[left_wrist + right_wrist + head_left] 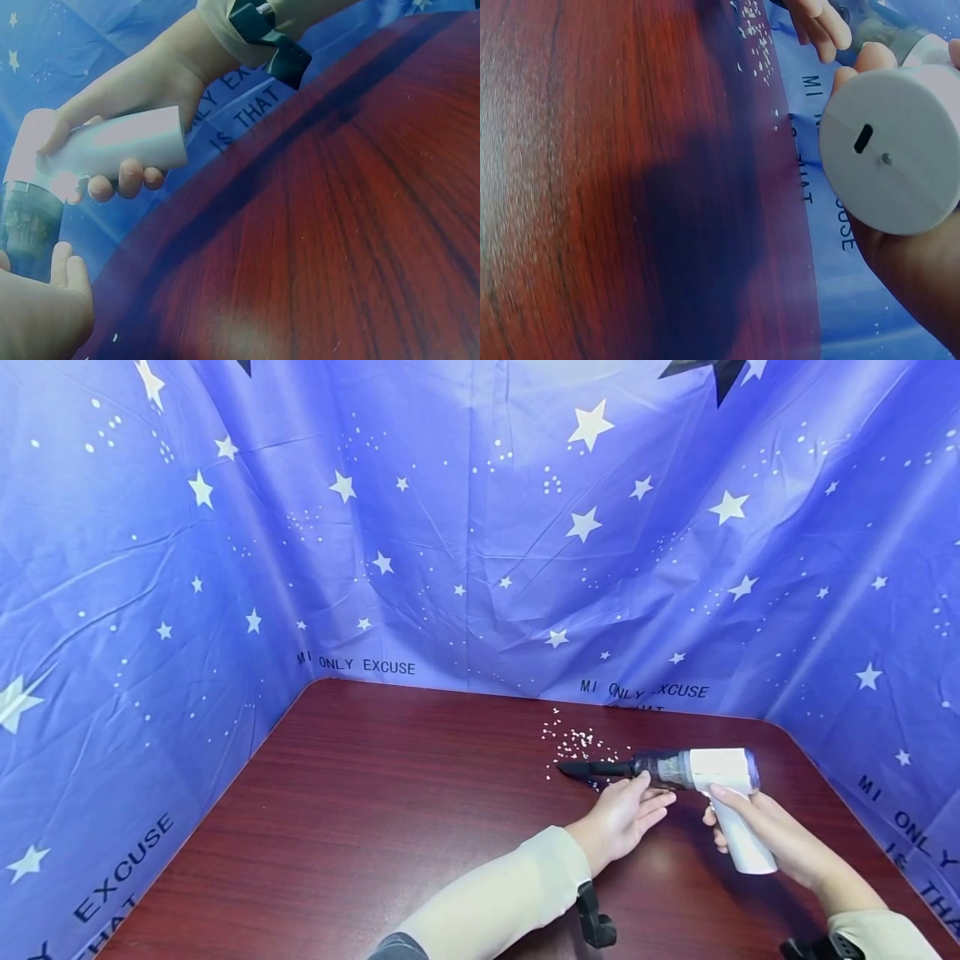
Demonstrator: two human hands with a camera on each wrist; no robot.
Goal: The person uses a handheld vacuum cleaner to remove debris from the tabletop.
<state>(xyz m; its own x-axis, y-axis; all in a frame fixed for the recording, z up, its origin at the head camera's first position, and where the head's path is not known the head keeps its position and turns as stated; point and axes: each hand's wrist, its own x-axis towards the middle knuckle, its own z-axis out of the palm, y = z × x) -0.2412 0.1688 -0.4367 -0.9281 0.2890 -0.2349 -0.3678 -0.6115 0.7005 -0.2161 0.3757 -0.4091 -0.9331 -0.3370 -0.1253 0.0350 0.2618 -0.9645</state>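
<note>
My right hand (780,831) grips the white handle of a handheld vacuum cleaner (723,770), its fingers curled round it. In the right wrist view the handle's round white end (892,150) shows a small dark slot. The vacuum lies sideways, with a see-through dust cup (30,225) and a long black nozzle (596,769) pointing left. Under the cup is my left hand (618,818), its fingers extended and its thumb against the vacuum's dark front part. Small white bits (577,743) lie scattered on the table just beyond the nozzle's tip.
The dark red wooden table (337,793) has a rounded far corner. Blue cloth (465,527) with white stars and printed words hangs along its back and sides. A black strap piece (596,918) hangs at the left wrist.
</note>
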